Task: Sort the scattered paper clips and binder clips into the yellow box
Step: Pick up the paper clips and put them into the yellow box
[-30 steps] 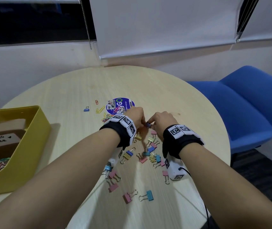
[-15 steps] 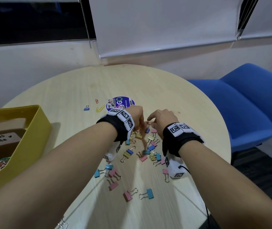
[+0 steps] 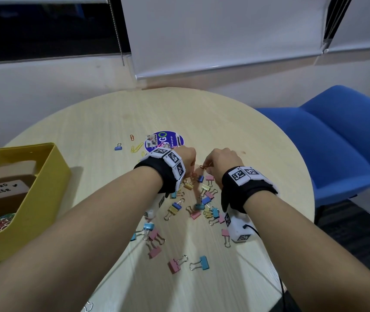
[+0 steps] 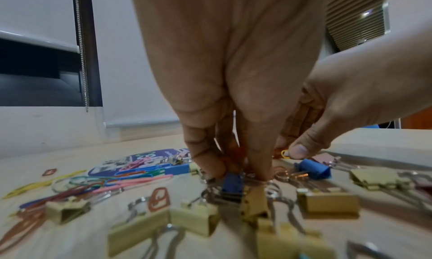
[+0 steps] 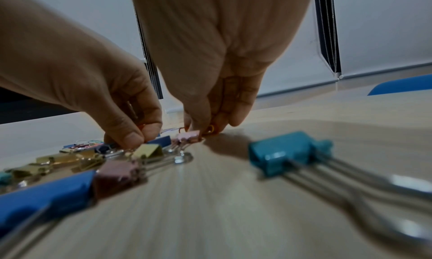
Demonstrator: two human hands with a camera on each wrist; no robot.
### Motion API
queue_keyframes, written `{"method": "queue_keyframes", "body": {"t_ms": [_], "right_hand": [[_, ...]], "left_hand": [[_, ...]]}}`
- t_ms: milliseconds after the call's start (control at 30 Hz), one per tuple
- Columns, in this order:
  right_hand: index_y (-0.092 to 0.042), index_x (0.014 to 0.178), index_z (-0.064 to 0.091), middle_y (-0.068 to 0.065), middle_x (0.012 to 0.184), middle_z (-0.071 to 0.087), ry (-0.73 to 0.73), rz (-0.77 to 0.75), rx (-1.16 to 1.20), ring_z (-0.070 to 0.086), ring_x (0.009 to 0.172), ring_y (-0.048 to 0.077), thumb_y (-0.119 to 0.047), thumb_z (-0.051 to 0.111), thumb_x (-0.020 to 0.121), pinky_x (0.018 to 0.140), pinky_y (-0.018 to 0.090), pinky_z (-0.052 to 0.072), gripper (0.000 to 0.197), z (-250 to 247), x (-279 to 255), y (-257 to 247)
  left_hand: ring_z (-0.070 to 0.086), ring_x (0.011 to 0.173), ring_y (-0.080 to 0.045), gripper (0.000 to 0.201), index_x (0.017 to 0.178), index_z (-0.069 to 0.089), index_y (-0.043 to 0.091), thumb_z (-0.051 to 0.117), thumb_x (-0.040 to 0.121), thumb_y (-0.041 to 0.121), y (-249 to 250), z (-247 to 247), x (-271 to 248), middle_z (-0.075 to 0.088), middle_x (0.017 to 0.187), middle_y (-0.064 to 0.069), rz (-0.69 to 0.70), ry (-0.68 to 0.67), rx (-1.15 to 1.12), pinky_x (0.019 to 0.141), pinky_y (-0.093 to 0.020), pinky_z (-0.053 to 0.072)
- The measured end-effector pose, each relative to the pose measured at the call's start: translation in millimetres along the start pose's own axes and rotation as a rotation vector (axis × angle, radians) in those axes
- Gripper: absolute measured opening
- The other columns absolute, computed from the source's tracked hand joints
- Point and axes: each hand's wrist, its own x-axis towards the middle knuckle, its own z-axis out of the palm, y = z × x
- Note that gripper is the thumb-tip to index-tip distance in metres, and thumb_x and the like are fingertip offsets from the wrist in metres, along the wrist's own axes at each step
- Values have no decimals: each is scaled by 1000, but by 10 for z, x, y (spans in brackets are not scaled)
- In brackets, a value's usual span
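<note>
The head view is bright and sharp, and soft grey shadows fall on the round pale wooden table (image 3: 202, 113). Its edges look bent. Both wrist views are dimmer, and the close clips look big and fuzzy.

1. The box (image 3: 44, 176) sits at the table's (image 3: 247, 136) left edge.
2. Binder clips (image 3: 193, 206) lie scattered mid-table, before the round sticker (image 3: 165, 140).
3. Paper clips (image 3: 135, 147) lie left of the sticker; others, seemingly, in the box.
4. A chair (image 3: 337, 136) stands right of the table.

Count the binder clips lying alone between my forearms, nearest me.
2: a pink binder clip and a light blue binder clip right of it. The forearms may hide others.
</note>
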Motion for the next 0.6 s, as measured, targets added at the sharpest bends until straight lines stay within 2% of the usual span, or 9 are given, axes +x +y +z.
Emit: {"method": "queue_keyframes", "body": {"t_ms": [67,200,267,333,400,500,600], "right_hand": [[-25,106,70,9,110,66,3,-3,-4,61,99,32,-15,61,88,79,35,53,22,4,4,5],[-25,105,70,9,111,66,2,-4,-9,61,101,31,-16,61,88,80,35,53,21,10,17,2],[-25,106,70,9,112,66,-6,0,-11,61,101,31,-16,61,88,81,36,54,22,12,25,5],[-24,106,70,10,111,66,-9,0,-11,61,100,31,-15,61,89,82,36,54,22,15,25,6],[-23,107,70,11,111,66,-16,10,-7,62,100,31,-15,60,90,81,35,54,21,24,15,6],[-21,110,68,12,112,64,-60,11,-28,63,98,31,-10,57,91,78,33,53,24,3,-10,2],[-18,110,68,10,112,66,-87,0,-50,65,94,30,-8,56,90,81,34,56,25,-101,-47,9]], "left_hand": [[53,77,-25,0,89,60,4,60,89,4,17,1,-7,46,60,-3,0,7,24,69,-26,42],[52,78,-25,10,97,64,5,57,91,4,46,16,-14,45,61,-2,-4,15,11,69,-26,41],[55,81,-26,10,96,64,3,57,90,3,40,22,-16,52,66,-3,10,30,-11,66,-28,43],[62,93,-29,20,106,67,0,57,90,4,19,52,-36,66,89,-10,28,50,-31,70,-28,47],[62,104,-29,23,112,67,3,55,92,6,-12,102,-68,67,110,-14,37,91,-47,80,-29,48],[64,100,-30,22,110,68,3,56,93,7,-120,56,-146,68,109,-17,50,128,-94,87,-36,53],[66,90,-29,19,105,71,2,59,91,8,-265,-142,-311,71,103,-17,35,168,-135,80,-34,53]]}}
